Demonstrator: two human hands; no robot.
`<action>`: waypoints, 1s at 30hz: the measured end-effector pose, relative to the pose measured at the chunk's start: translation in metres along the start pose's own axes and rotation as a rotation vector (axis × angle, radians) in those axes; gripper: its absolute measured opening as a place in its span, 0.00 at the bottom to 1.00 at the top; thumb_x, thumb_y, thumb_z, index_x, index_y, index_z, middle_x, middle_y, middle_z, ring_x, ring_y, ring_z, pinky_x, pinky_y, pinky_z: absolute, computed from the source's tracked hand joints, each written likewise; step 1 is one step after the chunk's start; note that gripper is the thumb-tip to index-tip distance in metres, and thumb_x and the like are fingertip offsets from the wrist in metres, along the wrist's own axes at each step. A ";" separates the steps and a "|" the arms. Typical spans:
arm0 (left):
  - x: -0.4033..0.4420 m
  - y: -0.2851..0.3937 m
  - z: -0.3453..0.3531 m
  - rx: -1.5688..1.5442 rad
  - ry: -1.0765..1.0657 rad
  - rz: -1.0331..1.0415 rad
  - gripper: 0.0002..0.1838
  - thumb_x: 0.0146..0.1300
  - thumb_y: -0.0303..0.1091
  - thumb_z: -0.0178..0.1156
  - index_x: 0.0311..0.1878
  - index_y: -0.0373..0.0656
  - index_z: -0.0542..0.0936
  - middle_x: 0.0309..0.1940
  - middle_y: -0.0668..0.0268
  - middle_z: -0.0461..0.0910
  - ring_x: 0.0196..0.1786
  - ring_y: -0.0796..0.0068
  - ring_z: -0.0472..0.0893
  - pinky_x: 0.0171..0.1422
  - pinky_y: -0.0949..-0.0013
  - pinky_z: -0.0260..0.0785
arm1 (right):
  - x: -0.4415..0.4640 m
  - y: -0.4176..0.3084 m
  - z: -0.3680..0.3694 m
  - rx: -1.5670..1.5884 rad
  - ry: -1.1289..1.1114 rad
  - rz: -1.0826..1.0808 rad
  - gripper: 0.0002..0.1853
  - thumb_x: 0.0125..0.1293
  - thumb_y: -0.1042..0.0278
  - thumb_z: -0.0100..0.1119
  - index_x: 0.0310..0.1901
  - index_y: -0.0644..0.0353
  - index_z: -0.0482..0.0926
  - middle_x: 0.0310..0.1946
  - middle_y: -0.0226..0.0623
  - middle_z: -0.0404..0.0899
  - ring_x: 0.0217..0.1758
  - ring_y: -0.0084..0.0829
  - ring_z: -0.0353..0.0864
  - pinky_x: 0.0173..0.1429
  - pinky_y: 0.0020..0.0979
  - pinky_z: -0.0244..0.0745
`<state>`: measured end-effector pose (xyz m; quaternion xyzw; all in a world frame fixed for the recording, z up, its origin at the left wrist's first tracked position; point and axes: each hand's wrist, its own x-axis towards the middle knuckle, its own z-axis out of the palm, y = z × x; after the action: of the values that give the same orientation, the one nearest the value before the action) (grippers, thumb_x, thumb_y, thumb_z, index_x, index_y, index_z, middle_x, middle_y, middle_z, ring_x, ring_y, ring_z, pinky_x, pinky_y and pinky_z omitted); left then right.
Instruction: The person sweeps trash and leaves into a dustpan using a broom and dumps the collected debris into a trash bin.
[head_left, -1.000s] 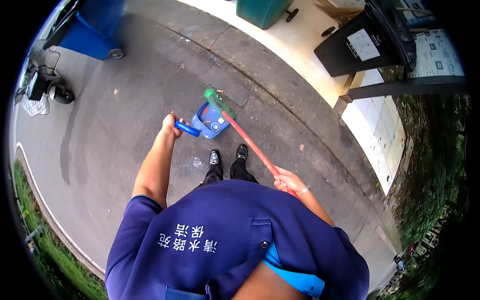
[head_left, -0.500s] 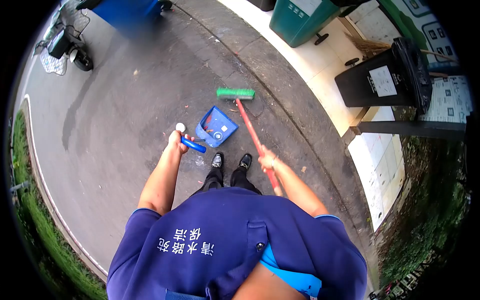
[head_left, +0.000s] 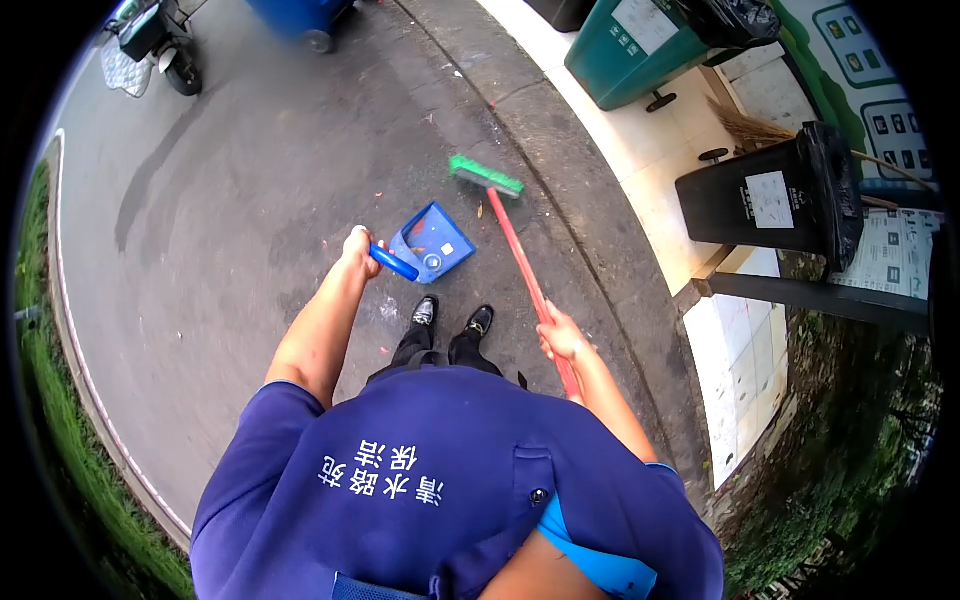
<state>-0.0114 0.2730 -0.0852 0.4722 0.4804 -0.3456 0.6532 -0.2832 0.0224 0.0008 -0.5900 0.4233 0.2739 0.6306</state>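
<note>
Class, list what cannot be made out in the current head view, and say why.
All in the head view:
Broom, near end: hidden behind the shirt.
Bits in the dustpan: too small to identify.
Blue bin, upper part: cut off by the picture's top edge.
Scooter: partly cut off by that same edge.

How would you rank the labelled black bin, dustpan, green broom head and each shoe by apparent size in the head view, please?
1. Black bin
2. Dustpan
3. Green broom head
4. Left shoe and right shoe: too alike to rank.
</note>
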 end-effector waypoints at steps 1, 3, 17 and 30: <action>0.001 0.002 0.001 -0.002 0.028 -0.014 0.07 0.47 0.28 0.37 0.30 0.38 0.62 0.13 0.65 0.62 0.11 0.73 0.64 0.25 0.61 0.69 | 0.016 0.005 0.004 -0.036 0.048 0.001 0.34 0.53 0.76 0.43 0.59 0.52 0.39 0.14 0.31 0.62 0.10 0.21 0.61 0.11 0.23 0.60; 0.004 0.002 0.004 -0.013 0.033 0.010 0.06 0.47 0.28 0.37 0.28 0.39 0.63 0.13 0.65 0.61 0.10 0.73 0.64 0.25 0.61 0.69 | 0.036 0.023 0.013 -0.017 0.020 0.022 0.34 0.53 0.76 0.43 0.59 0.52 0.39 0.14 0.31 0.63 0.10 0.21 0.61 0.11 0.24 0.60; -0.023 -0.055 -0.122 -0.159 -0.112 -0.153 0.08 0.47 0.32 0.39 0.25 0.36 0.60 0.14 0.51 0.65 0.11 0.72 0.66 0.10 0.76 0.61 | -0.069 -0.007 0.028 0.116 -0.204 0.027 0.34 0.51 0.80 0.43 0.59 0.47 0.44 0.16 0.27 0.59 0.12 0.16 0.57 0.13 0.17 0.54; -0.067 -0.084 -0.264 -0.722 -0.051 -0.206 0.08 0.46 0.32 0.36 0.20 0.36 0.57 0.19 0.51 0.63 0.11 0.79 0.61 0.12 0.80 0.60 | 0.091 -0.087 0.134 -0.495 -0.248 -0.243 0.34 0.49 0.76 0.43 0.59 0.49 0.46 0.14 0.32 0.65 0.10 0.22 0.63 0.12 0.24 0.61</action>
<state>-0.1868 0.4975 -0.0693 0.1521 0.6001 -0.2297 0.7510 -0.1368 0.1257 -0.0403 -0.7342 0.1896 0.3615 0.5426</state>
